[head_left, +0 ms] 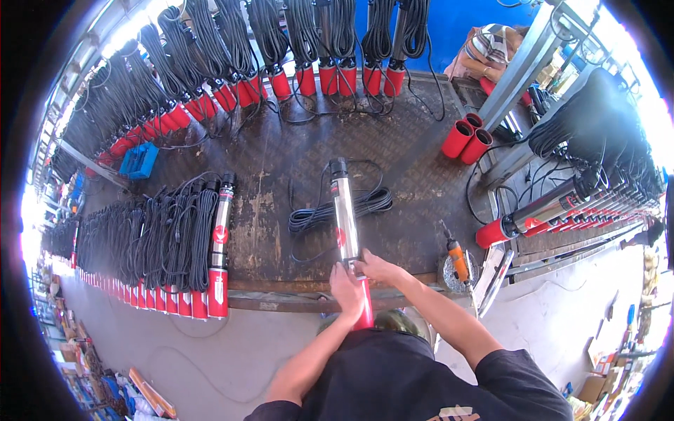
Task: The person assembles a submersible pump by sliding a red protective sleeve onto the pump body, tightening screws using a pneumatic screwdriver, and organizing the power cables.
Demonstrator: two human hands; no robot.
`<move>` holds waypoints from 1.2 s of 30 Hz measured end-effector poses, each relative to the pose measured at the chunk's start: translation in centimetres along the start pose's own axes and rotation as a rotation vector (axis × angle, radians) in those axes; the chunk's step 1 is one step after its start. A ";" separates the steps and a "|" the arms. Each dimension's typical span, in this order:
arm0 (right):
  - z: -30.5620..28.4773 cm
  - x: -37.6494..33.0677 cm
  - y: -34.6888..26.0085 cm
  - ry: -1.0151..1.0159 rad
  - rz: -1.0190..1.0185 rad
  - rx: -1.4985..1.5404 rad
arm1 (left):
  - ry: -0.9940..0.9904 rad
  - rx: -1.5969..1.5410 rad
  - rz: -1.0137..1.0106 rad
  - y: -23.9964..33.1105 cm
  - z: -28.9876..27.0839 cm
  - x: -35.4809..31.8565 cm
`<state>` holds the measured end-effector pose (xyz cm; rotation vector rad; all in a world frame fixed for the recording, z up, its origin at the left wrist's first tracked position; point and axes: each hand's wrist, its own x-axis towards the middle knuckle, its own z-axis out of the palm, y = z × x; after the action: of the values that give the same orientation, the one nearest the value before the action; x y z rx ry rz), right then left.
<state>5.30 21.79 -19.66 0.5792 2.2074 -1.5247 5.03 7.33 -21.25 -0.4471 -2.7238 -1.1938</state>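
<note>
Silver tube [345,214] lengthwise, black end [338,166] away, left fingers [340,274] clamping it, right fingers [368,264] unclear

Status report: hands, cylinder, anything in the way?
Left hand, right hand on silver cylinder. Red end past table edge. Black cable coil behind cylinder; hands unobstructed.

Hands [347,289] hide part of cylinder [345,210]; co-worker [489,48] partly behind post [523,70]
</note>
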 end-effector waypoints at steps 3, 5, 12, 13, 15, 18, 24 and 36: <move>0.6 1.5 2.0 0.019 0.051 -0.090 | -0.187 0.206 0.217 2.9 -2.3 -0.8; 0.8 2.2 2.9 0.024 0.013 -0.212 | -0.279 0.339 0.240 3.1 -2.5 -0.4; -1.2 0.1 2.5 -0.108 0.025 0.515 | -0.502 0.967 0.442 4.4 -1.9 0.7; -1.1 0.0 2.8 -0.084 0.012 0.526 | -0.539 1.044 0.480 4.5 -1.7 0.8; -0.9 -0.3 2.2 -0.010 -0.049 0.345 | -0.484 1.098 0.522 4.1 -0.9 0.6; -1.0 -1.0 1.2 0.075 -0.177 0.195 | -0.443 0.960 0.526 4.1 -1.0 0.8; -1.4 0.0 3.3 0.015 -0.148 0.201 | -0.845 -0.315 -0.433 -2.0 -3.4 7.7; -6.6 -10.2 5.9 0.619 -0.016 -0.561 | -0.617 -0.714 -0.723 -0.7 1.1 5.7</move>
<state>16.50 28.72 -16.61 0.9223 2.9300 -0.7002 -0.62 8.90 -21.14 0.2027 -2.9403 -2.6254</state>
